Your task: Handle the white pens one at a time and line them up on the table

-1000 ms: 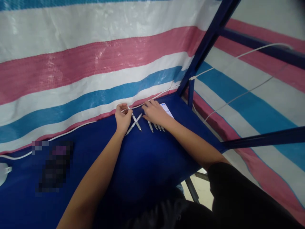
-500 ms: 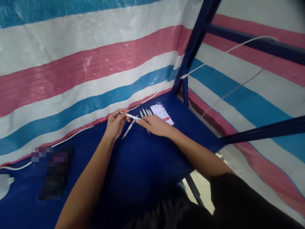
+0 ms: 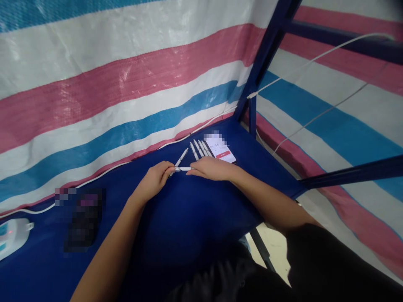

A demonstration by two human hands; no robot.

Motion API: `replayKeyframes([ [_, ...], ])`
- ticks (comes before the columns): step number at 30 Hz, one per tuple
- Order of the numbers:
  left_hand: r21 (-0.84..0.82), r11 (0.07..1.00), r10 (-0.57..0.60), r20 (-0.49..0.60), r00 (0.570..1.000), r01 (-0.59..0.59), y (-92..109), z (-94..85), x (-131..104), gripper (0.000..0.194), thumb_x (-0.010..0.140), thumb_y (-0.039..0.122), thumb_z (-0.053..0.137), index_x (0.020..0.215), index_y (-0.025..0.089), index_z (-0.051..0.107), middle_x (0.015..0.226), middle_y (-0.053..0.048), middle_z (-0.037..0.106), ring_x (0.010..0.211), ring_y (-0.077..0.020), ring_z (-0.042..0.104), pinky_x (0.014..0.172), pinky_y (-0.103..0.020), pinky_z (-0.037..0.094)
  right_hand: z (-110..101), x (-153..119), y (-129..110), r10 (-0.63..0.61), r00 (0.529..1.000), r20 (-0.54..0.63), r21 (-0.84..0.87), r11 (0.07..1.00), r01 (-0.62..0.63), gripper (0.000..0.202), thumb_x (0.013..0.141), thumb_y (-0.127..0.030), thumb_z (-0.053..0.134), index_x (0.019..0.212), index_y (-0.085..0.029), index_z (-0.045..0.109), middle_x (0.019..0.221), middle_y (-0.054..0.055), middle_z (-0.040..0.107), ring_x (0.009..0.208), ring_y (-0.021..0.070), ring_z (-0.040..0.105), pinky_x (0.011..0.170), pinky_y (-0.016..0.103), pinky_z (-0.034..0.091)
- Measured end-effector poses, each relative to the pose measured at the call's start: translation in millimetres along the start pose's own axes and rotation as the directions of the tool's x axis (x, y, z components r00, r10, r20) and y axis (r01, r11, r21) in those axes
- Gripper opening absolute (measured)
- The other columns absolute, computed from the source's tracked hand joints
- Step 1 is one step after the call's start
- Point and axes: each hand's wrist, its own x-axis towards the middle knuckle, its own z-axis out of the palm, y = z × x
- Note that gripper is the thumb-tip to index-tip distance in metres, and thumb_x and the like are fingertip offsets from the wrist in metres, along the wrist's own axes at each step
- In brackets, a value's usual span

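A white pen (image 3: 184, 169) lies level between my two hands above the blue table. My left hand (image 3: 156, 178) pinches its left end. The right end sits in the closed fingers of my right hand (image 3: 210, 167). Just behind the held pen, a second pen (image 3: 181, 157) rests slanted on the table, its lower part partly covered by my left fingers. Several more white pens (image 3: 194, 151) lie side by side beyond my right hand, which hides their near ends.
A phone (image 3: 223, 152) with a lit screen lies right of the pens. At the left are a dark blurred object (image 3: 84, 222) and a white device (image 3: 15, 237). A white cable (image 3: 103, 173) follows the back edge of the blue table (image 3: 189, 209); blue frame bars (image 3: 349, 172) stand right.
The held pen has turned from slanting to nearly level, and my left hand has moved lower in the view. The whole scene has shifted slightly right as the camera moved.
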Motion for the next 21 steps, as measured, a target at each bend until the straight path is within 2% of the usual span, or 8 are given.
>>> replayKeyframes([
  [2, -0.015, 1.000, -0.018, 0.004, 1.000, 0.018, -1.7, 0.1, 2.1, 0.037, 0.111, 0.046, 0.051, 0.093, 0.022, 0.072, 0.073, 0.000, 0.066, 0.062, -0.0164, 0.058, 0.064, -0.028, 0.046, 0.5, -1.8, -3.2, -0.009, 0.995, -0.102, -0.100, 0.995, -0.001, 0.035, 0.113, -0.044, 0.059, 0.087, -0.020, 0.062, 0.082, 0.004, 0.068, 0.073, 0.0185, 0.058, 0.066, 0.032, 0.031],
  [4, -0.035, 0.999, -0.034, -0.033, 0.999, 0.033, -4.9, 3.1, 4.3, 0.038, 0.111, 0.047, 0.052, 0.094, 0.020, 0.072, 0.071, 0.001, 0.065, 0.060, -0.0151, 0.057, 0.062, -0.027, 0.044, -0.3, -3.5, -3.4, -0.012, 0.983, -0.185, -0.102, 0.995, -0.007, 0.033, 0.114, -0.045, 0.056, 0.094, -0.021, 0.064, 0.090, 0.006, 0.071, 0.080, 0.0202, 0.062, 0.070, 0.032, 0.034],
  [7, -0.042, 0.999, 0.009, -0.129, 0.992, -0.015, -10.7, 9.6, 6.5, 0.036, 0.110, 0.044, 0.055, 0.094, 0.019, 0.074, 0.077, -0.001, 0.069, 0.066, -0.0152, 0.061, 0.064, -0.026, 0.045, -1.3, -4.0, 1.5, 0.008, 0.971, -0.238, -0.001, 1.000, -0.009, 0.033, 0.117, -0.041, 0.047, 0.093, -0.022, 0.059, 0.085, 0.004, 0.067, 0.079, 0.0197, 0.061, 0.074, 0.032, 0.038],
  [9, -0.022, 0.999, 0.044, -0.174, 0.984, -0.049, -14.5, 12.5, 7.5, 0.033, 0.110, 0.041, 0.056, 0.096, 0.019, 0.076, 0.081, -0.002, 0.072, 0.069, -0.0150, 0.062, 0.066, -0.026, 0.046, -0.6, -3.4, 6.0, 0.012, 0.964, -0.265, 0.105, 0.994, 0.017, 0.027, 0.115, -0.039, 0.051, 0.094, -0.023, 0.055, 0.083, 0.002, 0.065, 0.077, 0.0191, 0.060, 0.076, 0.033, 0.041],
  [11, -0.006, 0.999, 0.048, -0.153, 0.987, -0.049, -18.0, 13.6, 8.2, 0.031, 0.111, 0.040, 0.056, 0.101, 0.020, 0.078, 0.079, -0.001, 0.072, 0.065, -0.0134, 0.061, 0.064, -0.025, 0.045, 0.5, -2.9, 9.8, 0.005, 0.956, -0.294, 0.217, 0.974, 0.061, 0.020, 0.110, -0.038, 0.059, 0.099, -0.024, 0.051, 0.085, 0.001, 0.065, 0.078, 0.0187, 0.061, 0.077, 0.032, 0.043],
  [15, 0.001, 0.999, 0.036, -0.052, 0.998, -0.036, -22.4, 14.9, 8.8, 0.033, 0.112, 0.043, 0.055, 0.101, 0.021, 0.077, 0.071, 0.003, 0.069, 0.054, -0.0107, 0.057, 0.058, -0.023, 0.042, 1.7, -1.8, 15.4, 0.001, 0.950, -0.314, 0.325, 0.940, 0.106, 0.024, 0.105, -0.041, 0.066, 0.106, -0.025, 0.049, 0.088, -0.001, 0.064, 0.077, 0.0180, 0.061, 0.076, 0.033, 0.045],
  [19, -0.005, 0.999, 0.039, -0.084, 0.996, -0.039, -23.1, 18.2, 8.7, 0.029, 0.111, 0.042, 0.056, 0.099, 0.020, 0.072, 0.072, 0.003, 0.070, 0.056, -0.0107, 0.061, 0.062, -0.022, 0.046, 4.0, 3.0, 24.7, 0.031, 0.925, -0.379, 0.352, 0.929, 0.114, 0.019, 0.110, -0.042, 0.055, 0.111, -0.024, 0.055, 0.080, -0.002, 0.061, 0.074, 0.0176, 0.059, 0.076, 0.035, 0.045],
  [21, -0.035, 0.998, 0.043, -0.098, 0.994, -0.047, -24.0, 19.8, 8.4, 0.028, 0.111, 0.041, 0.057, 0.099, 0.020, 0.070, 0.073, 0.002, 0.072, 0.055, -0.0105, 0.061, 0.060, -0.022, 0.047, 5.7, 6.2, 30.1, 0.041, 0.915, -0.402, 0.405, 0.904, 0.137, 0.021, 0.103, -0.040, 0.065, 0.113, -0.024, 0.056, 0.089, -0.001, 0.065, 0.077, 0.0174, 0.059, 0.075, 0.034, 0.046],
])
